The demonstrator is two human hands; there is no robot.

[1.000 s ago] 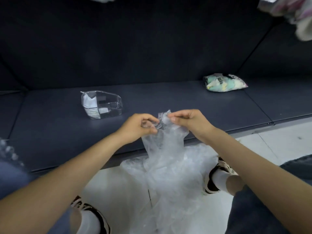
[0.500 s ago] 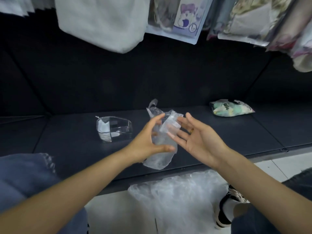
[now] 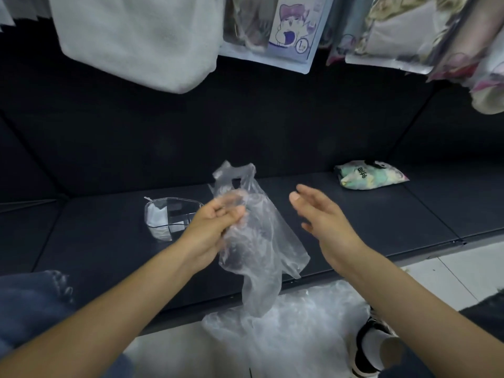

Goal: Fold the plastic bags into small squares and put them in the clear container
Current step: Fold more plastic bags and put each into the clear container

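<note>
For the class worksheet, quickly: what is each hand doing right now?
Left hand: grips the clear plastic bag, fingers curled round it.
Right hand: open, fingers straight, holding nothing.

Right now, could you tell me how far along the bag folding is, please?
Done: the clear container on the dark shelf already holds what looks like folded white plastic. In hand: the left hand grips one unfolded plastic bag, hanging loose; the right hand is open beside it. Left: folding this bag, plus the heap of plastic bags on the floor.
</note>
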